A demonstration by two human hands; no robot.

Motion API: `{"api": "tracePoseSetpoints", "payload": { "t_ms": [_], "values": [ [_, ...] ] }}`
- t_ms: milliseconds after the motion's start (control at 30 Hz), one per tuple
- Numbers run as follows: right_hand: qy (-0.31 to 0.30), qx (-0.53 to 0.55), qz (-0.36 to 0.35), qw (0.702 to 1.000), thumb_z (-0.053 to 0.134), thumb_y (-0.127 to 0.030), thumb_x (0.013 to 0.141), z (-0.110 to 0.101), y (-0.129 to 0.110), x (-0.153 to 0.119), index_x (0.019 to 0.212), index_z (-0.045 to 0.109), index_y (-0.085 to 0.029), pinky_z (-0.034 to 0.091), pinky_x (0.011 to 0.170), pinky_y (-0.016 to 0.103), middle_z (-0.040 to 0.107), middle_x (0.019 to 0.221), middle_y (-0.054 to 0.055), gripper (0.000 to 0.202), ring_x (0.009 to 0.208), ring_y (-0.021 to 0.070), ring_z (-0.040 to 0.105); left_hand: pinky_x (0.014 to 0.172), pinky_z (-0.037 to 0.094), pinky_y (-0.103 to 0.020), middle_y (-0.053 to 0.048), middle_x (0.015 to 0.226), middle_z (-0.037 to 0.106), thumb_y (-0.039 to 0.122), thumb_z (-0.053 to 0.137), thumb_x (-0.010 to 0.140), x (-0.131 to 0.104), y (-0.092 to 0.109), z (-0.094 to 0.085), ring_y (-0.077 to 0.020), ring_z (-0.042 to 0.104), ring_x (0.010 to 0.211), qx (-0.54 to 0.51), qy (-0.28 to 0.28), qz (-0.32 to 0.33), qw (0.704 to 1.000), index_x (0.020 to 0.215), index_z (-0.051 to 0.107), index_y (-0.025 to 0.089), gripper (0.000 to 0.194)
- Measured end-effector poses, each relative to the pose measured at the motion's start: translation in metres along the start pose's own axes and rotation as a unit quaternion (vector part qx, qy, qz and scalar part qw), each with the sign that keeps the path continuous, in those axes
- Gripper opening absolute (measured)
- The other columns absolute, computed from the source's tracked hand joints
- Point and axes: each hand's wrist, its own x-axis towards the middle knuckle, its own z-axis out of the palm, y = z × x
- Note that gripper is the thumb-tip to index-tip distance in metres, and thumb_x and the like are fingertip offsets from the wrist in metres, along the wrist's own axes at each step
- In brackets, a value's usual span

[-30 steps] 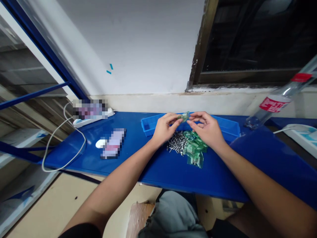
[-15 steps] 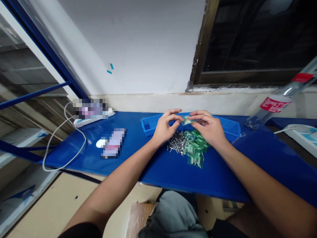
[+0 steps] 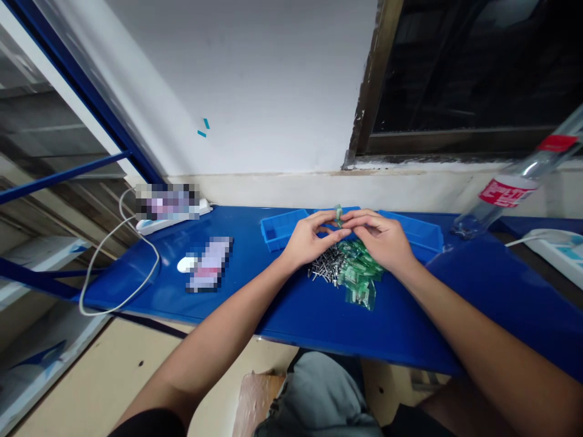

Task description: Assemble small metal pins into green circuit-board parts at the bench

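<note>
Between the fingertips of my two hands a small green-tinted plastic bag (image 3: 338, 213) stands up, pinched from both sides. My left hand (image 3: 310, 237) closes on it with thumb and fingers; my right hand (image 3: 383, 235) grips it from the other side, fingertips meeting the left ones. Below them on the blue table lies a heap of small metal pins, perhaps rivets (image 3: 324, 267). Touching that heap on the right is a pile of green plastic bags (image 3: 359, 276) with small parts inside. Blue plastic bins (image 3: 281, 227) stand behind, partly hidden by my hands.
A clear bottle with a red label (image 3: 507, 189) stands tilted-looking at the right. Left on the table (image 3: 255, 297) are a blurred-out phone-like object (image 3: 210, 264), a white round item (image 3: 186, 264) and a power strip (image 3: 175, 221) with a looping white cable (image 3: 91, 267).
My hands have drawn together, fingertips now meeting. The small bag, earlier spread flat between them, now stands upright and narrower above the fingers.
</note>
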Motion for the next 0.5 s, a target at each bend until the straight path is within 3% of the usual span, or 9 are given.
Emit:
{"api": "tracePoseSetpoints", "payload": {
  "t_ms": [167, 267, 367, 500],
  "values": [
    [0.020, 0.057, 0.041, 0.997, 0.067, -0.035, 0.093, 0.004, 0.000, -0.001, 0.091, 0.080, -0.026, 0.063, 0.089, 0.046, 0.076, 0.110, 0.008, 0.016, 0.093, 0.0243, 0.072, 0.089, 0.065, -0.040, -0.011, 0.121, 0.076, 0.026, 0.064, 0.100, 0.004, -0.004, -0.011, -0.0237, 0.074, 0.108, 0.085, 0.062, 0.017, 0.994, 0.113, 0.074, 0.019, 0.017],
    [0.029, -0.001, 0.030, 0.999, 0.064, -0.031, 0.095, 0.003, 0.003, -0.002, 0.093, 0.079, -0.026, 0.063, 0.083, 0.045, 0.076, 0.108, 0.007, 0.017, 0.092, 0.0244, 0.072, 0.084, 0.063, -0.040, -0.011, 0.120, 0.075, 0.016, 0.064, 0.094, 0.006, -0.004, -0.024, -0.0213, 0.071, 0.090, 0.186, 0.110, 0.018, 0.976, 0.127, 0.068, 0.020, 0.034],
    [-0.020, -0.125, -0.043, 0.991, 0.057, -0.020, 0.096, 0.000, 0.005, -0.004, 0.096, 0.079, -0.027, 0.058, 0.093, 0.048, 0.077, 0.107, 0.006, 0.023, 0.102, 0.0264, 0.071, 0.096, 0.058, -0.045, -0.013, 0.125, 0.072, 0.010, 0.061, 0.089, 0.006, -0.002, -0.040, -0.0250, 0.069, 0.099, 0.249, 0.144, 0.029, 0.957, 0.137, 0.060, 0.020, 0.049],
    [-0.103, -0.204, -0.113, 0.967, 0.055, -0.013, 0.095, 0.000, 0.007, -0.006, 0.100, 0.077, -0.029, 0.053, 0.100, 0.052, 0.077, 0.105, 0.005, 0.028, 0.101, 0.0270, 0.069, 0.093, 0.055, -0.044, -0.011, 0.115, 0.072, 0.010, 0.058, 0.088, 0.005, -0.001, -0.055, -0.0264, 0.067, 0.098, 0.310, 0.182, 0.001, 0.933, 0.122, 0.065, 0.021, 0.036]
  ]
}}
